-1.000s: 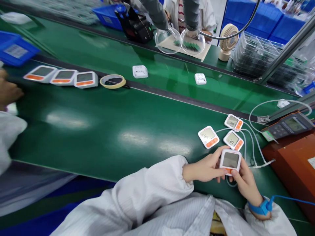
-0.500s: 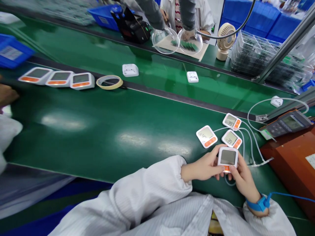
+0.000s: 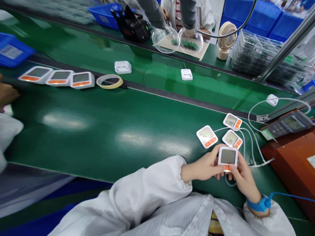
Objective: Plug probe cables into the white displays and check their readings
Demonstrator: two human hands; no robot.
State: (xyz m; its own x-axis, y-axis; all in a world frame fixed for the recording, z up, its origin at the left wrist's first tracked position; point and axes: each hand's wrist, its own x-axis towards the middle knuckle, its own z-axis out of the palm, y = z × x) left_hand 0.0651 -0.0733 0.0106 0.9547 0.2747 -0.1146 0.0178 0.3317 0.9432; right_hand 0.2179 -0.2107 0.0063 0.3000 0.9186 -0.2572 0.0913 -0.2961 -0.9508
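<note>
Between both hands I hold a white blood pressure monitor [image 3: 227,156] with a grey screen and orange buttons. My left hand [image 3: 208,165] grips its left side, thumb at the orange buttons. Its right side is in my right hand [image 3: 243,177], whose thumb also rests by the buttons. A thin tube [image 3: 230,182] shows below it. Just beyond lie three similar monitors with digits on their screens: one at the left [image 3: 207,136], one in the middle [image 3: 232,138] and one behind [image 3: 232,121]. Clear tubing [image 3: 251,147] runs from them to a joint on the right.
A handheld meter [image 3: 286,124] leans on a brown box [image 3: 290,154] at the right. Along the bench's far edge are a tape roll [image 3: 109,86] and three more monitors [image 3: 82,80]. White housings [image 3: 186,74] lie on the green conveyor [image 3: 152,70]. A co-worker's sleeve [image 3: 11,127] shows at left.
The white housings on the conveyor have moved to the left. My hands and the monitor they hold stay in nearly the same place.
</note>
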